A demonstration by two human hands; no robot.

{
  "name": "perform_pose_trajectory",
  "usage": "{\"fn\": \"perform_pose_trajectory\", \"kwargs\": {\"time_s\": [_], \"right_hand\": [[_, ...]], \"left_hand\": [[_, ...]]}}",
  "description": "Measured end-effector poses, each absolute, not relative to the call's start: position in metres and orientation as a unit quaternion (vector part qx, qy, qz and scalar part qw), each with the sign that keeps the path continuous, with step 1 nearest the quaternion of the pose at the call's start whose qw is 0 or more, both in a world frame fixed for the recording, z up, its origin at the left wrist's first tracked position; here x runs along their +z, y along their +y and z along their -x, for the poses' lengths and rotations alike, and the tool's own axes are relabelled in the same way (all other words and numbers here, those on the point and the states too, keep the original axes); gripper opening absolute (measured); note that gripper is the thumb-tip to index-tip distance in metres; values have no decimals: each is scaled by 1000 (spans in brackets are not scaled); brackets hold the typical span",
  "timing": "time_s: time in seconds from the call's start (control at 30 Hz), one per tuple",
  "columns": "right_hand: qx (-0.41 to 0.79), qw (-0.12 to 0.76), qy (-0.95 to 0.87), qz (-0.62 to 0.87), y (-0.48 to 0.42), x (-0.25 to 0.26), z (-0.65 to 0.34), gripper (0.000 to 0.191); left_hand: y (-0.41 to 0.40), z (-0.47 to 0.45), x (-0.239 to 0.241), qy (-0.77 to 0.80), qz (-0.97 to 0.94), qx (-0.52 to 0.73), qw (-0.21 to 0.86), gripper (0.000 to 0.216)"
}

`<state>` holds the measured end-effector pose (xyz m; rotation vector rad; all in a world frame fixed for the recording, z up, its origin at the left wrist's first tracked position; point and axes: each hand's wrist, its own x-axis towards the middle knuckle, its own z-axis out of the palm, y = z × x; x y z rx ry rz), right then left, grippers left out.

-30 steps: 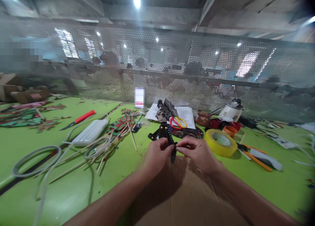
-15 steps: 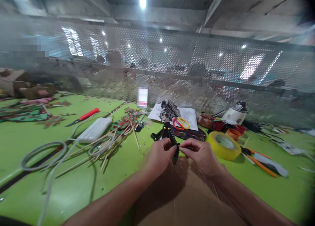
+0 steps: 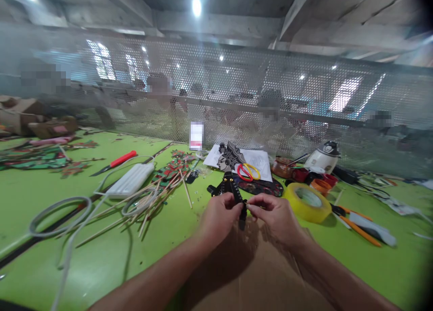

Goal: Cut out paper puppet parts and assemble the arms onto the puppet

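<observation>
A flat black cut-out figure (image 3: 228,183), with a patterned headdress, a pale face in profile and small gold studs, is held up over the near edge of the table. My left hand (image 3: 221,214) pinches its lower body between thumb and fingers. Close beside it, my right hand (image 3: 275,214) has thumb and forefinger pressed together at the figure's right edge; whatever lies between those fingertips is too small to make out. Just behind the figure are scissors with red and yellow handles (image 3: 248,172), resting over printed white paper (image 3: 259,160).
On the green table (image 3: 162,266), thin wooden sticks (image 3: 145,207) and a white power strip (image 3: 130,180) lie left, beyond them a red-handled knife (image 3: 123,159). Yellow tape (image 3: 306,202), orange-handled pliers (image 3: 361,229) and paint jars (image 3: 321,184) are right. Brown cardboard (image 3: 264,275) lies under my forearms.
The figure's head has tipped slightly to the left and a little lower. Both hands keep nearly the same place and grip; the whole view has shifted slightly.
</observation>
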<state>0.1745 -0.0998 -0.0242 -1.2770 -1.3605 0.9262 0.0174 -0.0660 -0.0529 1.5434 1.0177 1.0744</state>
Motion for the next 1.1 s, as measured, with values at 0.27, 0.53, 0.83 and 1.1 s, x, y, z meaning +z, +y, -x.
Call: {"fn": "perform_pose_trajectory", "kwargs": {"time_s": [0.27,0.53,0.83,1.1], "right_hand": [[408,504,-558,518,-99,-25,-176,23],[383,495,-590,510,-97,-32,-180,22],[308,502,-617,522,-102,-31,-172,21],[314,494,-616,527,-102,-28,-171,20]], "left_hand": [[-65,-19,-55,408,-630,441,493,15],[-65,-18,-55,409,-631,440,490,16],[-70,-17,-54,454,-651,438,422,17],[-69,-18,-57,436,-639,451,445,15]]}}
